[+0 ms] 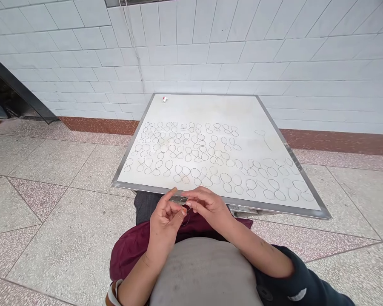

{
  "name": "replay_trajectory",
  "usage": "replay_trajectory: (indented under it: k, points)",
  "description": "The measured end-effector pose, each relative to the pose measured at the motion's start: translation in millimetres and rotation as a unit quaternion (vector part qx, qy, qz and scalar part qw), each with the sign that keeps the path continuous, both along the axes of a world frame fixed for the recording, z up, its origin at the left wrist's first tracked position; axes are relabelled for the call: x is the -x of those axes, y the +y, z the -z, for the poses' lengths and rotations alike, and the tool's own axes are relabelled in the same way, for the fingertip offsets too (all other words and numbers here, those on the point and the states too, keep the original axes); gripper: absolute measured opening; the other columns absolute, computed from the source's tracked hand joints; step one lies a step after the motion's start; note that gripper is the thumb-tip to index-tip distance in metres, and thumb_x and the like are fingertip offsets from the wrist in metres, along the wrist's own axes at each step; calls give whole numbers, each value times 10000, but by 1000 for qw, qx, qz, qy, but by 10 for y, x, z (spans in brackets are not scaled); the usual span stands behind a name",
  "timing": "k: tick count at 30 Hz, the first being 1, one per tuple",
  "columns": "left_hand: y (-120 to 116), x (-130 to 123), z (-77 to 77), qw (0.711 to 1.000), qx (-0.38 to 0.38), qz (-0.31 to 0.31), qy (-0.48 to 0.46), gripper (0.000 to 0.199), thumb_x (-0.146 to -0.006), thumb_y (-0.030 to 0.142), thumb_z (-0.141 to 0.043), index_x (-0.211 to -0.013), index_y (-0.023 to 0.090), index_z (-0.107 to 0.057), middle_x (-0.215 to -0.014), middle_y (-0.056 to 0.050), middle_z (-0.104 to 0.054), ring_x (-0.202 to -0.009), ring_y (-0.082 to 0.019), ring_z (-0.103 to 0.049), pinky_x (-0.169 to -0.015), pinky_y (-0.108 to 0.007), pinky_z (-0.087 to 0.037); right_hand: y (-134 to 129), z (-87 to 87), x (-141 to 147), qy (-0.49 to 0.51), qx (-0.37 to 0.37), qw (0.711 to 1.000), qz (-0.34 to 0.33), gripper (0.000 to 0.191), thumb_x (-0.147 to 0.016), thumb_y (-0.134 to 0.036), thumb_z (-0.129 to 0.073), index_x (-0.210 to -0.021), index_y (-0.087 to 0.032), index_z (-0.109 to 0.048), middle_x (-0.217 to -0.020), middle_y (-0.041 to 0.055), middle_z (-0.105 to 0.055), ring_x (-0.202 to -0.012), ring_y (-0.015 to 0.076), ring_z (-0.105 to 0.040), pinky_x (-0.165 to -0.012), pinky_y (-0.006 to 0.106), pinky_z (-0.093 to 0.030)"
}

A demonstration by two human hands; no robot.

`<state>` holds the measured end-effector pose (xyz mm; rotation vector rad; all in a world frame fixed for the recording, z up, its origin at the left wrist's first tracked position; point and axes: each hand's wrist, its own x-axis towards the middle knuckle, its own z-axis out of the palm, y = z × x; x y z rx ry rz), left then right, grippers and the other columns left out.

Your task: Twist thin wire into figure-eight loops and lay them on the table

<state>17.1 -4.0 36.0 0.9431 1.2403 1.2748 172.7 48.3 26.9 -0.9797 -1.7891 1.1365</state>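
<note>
Close together over my lap, just off the table's near edge, my two hands work on one thin dark wire loop (188, 222). My left hand (163, 219) pinches it between thumb and finger, where a small orange spot shows at the fingertips. My right hand (211, 205) grips the same wire between thumb and fingertips. Part of the wire hangs in a small ring below the fingers; the rest is hidden. On the white table lie rows of similar figure-eight wire loops (226, 177). A wire with a long loose tail (265, 139) lies at the right.
The white table (207, 108) has a grey metal rim and stands against a white tiled wall (191, 55). A small red-and-white object (164, 99) sits at its far left corner. Maroon cloth (127, 250) covers my lap. A dark opening (9, 93) is at the left.
</note>
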Motion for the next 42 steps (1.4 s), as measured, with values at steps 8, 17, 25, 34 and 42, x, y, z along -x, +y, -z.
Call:
replay_trajectory:
  k: [8,17,25,34,42]
  points:
    - [-32,3,-12,999,-14,37,28,546,-823,196,-655,-1338,273,-489,-724,42,-580,-683,-103,-532,-692,-229,-452,-52,-24,-9,-78,-112,991,8,262,-942,-152,-467,-1125,-232,-638,-921,51,-619,-763,151,-613,-673,300,-525]
    - [-24,-44,41,999,-4,33,7,521,-809,200,-667,-1303,247,-508,-725,41,-594,-701,-111,-552,-756,-258,-456,-48,-38,48,-77,-56,994,48,209,-940,-167,-461,-1020,-223,-646,-832,13,-551,-547,98,-536,-562,272,-496]
    - [-27,-20,20,999,5,35,24,647,-807,229,-664,-1402,254,-409,-710,46,-592,-655,-115,-517,-678,-245,-437,-21,13,50,-82,-90,992,29,217,-931,-159,-474,-1013,-236,-660,-873,42,-586,-756,153,-590,-671,295,-500]
    - [8,18,-17,994,23,-12,-105,691,-773,204,-709,-1396,220,-409,-731,45,-642,-716,-116,-602,-838,-301,-475,57,-72,-9,55,139,986,-73,299,-826,-310,-676,-1115,-254,-625,-974,25,-524,-831,141,-531,-695,272,-482]
    - [-15,18,-158,980,118,18,-161,822,-719,214,-777,-1427,169,-360,-681,38,-645,-633,-114,-604,-633,-249,-497,103,107,-29,217,277,890,-289,399,-786,-267,-743,-1166,-221,-632,-955,18,-592,-816,134,-616,-747,306,-506]
